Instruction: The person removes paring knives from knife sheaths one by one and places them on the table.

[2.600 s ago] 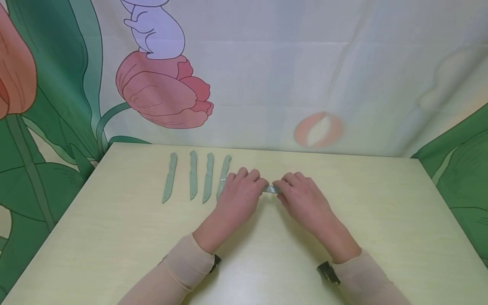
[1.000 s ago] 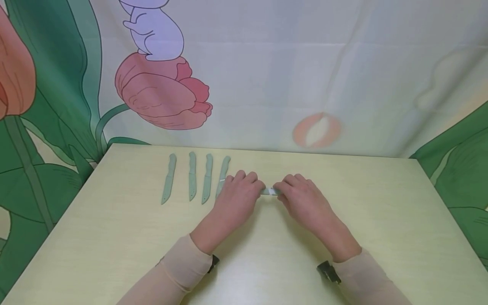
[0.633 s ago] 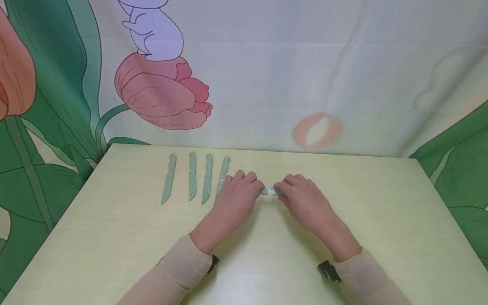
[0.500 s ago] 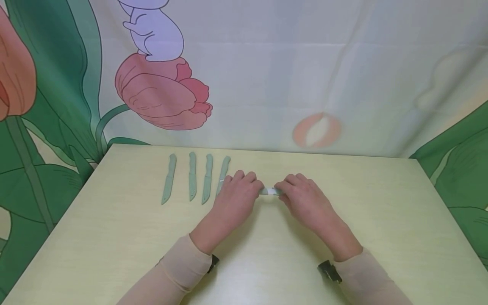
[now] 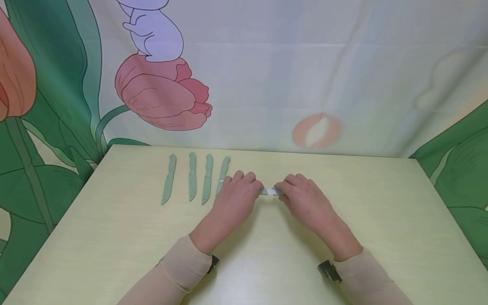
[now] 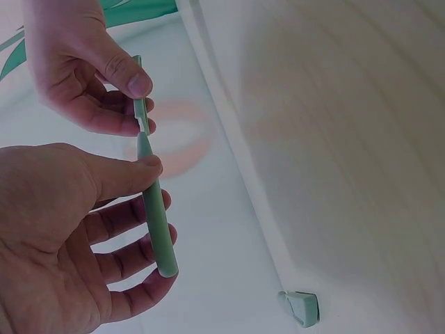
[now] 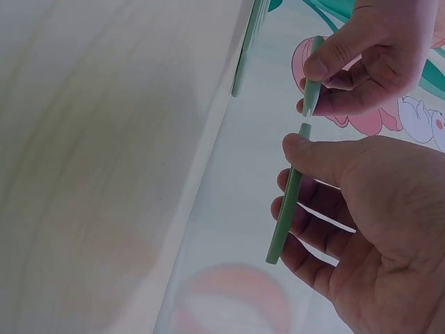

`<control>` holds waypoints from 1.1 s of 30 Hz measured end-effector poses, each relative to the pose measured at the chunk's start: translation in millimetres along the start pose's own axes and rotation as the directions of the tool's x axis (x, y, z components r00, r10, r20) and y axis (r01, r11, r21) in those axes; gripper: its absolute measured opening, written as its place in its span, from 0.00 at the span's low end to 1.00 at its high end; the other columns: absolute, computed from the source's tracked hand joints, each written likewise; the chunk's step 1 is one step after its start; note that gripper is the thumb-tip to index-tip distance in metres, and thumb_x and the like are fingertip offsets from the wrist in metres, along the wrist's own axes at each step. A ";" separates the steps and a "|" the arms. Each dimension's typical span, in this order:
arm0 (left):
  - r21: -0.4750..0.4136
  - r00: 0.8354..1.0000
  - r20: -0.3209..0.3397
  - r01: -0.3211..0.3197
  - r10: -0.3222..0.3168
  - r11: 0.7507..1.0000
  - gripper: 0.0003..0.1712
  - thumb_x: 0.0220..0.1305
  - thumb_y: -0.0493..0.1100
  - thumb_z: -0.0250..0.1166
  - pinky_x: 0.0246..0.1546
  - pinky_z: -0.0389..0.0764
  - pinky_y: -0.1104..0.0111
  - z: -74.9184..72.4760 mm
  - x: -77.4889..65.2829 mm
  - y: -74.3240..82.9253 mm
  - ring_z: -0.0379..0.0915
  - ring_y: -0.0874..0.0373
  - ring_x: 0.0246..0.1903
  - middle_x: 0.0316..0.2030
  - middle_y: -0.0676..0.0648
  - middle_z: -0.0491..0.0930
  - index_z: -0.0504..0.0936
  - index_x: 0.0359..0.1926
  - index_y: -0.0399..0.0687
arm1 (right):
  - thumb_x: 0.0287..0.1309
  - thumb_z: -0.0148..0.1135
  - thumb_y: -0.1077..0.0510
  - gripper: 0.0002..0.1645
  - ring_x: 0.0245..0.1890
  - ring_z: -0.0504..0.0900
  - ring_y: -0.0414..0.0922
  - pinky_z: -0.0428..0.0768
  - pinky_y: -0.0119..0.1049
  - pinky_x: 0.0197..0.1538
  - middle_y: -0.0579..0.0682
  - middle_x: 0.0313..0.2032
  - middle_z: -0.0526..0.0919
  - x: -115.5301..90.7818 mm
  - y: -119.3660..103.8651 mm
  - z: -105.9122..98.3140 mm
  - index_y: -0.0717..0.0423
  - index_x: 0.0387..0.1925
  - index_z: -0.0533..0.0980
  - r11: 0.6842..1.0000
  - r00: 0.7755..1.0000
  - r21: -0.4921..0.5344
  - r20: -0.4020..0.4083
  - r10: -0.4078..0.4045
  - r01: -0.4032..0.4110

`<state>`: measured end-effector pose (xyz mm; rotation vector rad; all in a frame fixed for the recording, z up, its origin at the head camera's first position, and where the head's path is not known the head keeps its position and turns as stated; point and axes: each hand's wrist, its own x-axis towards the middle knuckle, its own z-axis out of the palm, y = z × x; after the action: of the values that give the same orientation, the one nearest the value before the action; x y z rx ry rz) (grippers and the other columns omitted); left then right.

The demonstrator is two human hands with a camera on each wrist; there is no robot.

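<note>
A pale green knife with its sheath spans my two hands, level above the table in the head view. My left hand (image 5: 236, 192) grips the round-ended handle (image 6: 158, 229) between thumb and fingers. My right hand (image 5: 305, 201) pinches the flat-ended sheath (image 7: 285, 216). Between the two green parts a short white length of blade (image 5: 270, 192) shows. To the left, several similar green knives stand in a row: one far-left knife (image 5: 169, 179), two in the middle, and one with a white band (image 5: 225, 165), partly hidden by my left hand.
The pale wooden table (image 5: 95, 237) reaches back to a cloth backdrop (image 5: 248, 84) printed with flowers and a rabbit. In the left wrist view a green knife end (image 6: 302, 309) shows by the table's edge. A black buckle (image 5: 329, 271) is at the right sleeve.
The hands have drawn slightly apart over the last seconds, and the white length between handle and sheath shows more clearly. Over the last half second almost nothing moves. The other knives stay put.
</note>
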<state>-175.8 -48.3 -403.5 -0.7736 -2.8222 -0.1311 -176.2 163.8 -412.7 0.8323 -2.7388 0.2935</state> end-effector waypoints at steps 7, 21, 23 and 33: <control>-0.005 1.000 0.005 0.002 -0.002 1.000 0.08 0.71 0.38 0.71 0.34 0.68 0.64 0.5 -0.4 -0.3 0.66 0.53 0.34 0.36 0.52 0.77 0.89 0.48 0.53 | 0.58 0.80 0.64 0.17 0.36 0.76 0.47 0.75 0.38 0.36 0.47 0.41 0.85 -0.5 0.3 0.6 0.54 0.49 0.87 1.000 1.000 0.006 0.000 -0.002 0.002; -0.009 1.000 -0.024 0.000 0.000 1.000 0.08 0.70 0.37 0.72 0.33 0.70 0.63 0.5 -1.5 -1.6 0.66 0.53 0.34 0.36 0.51 0.77 0.89 0.47 0.52 | 0.58 0.79 0.65 0.17 0.38 0.77 0.48 0.76 0.39 0.37 0.46 0.42 0.84 -1.9 1.1 -0.8 0.54 0.49 0.86 1.000 1.000 0.011 0.001 0.006 -0.006; -0.004 1.000 -0.024 0.001 -0.001 1.000 0.08 0.70 0.37 0.72 0.33 0.70 0.64 0.5 -1.4 -1.8 0.67 0.53 0.34 0.36 0.52 0.78 0.89 0.47 0.52 | 0.58 0.79 0.65 0.17 0.38 0.77 0.48 0.76 0.40 0.38 0.46 0.42 0.84 -1.8 1.5 -1.0 0.54 0.49 0.86 1.000 1.000 0.014 0.002 0.011 -0.011; -0.014 1.000 -0.007 0.014 -0.014 1.000 0.08 0.70 0.37 0.72 0.33 0.70 0.63 -0.4 -0.5 -2.1 0.67 0.52 0.34 0.36 0.51 0.78 0.90 0.48 0.52 | 0.57 0.80 0.65 0.18 0.38 0.77 0.48 0.76 0.40 0.38 0.47 0.42 0.85 -1.4 1.1 -1.9 0.54 0.49 0.86 1.000 1.000 0.015 0.001 0.005 -0.005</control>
<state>-176.4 -50.4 -403.3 -0.7553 -2.8227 -0.1553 -175.4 166.0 -411.4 0.8300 -2.7429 0.3156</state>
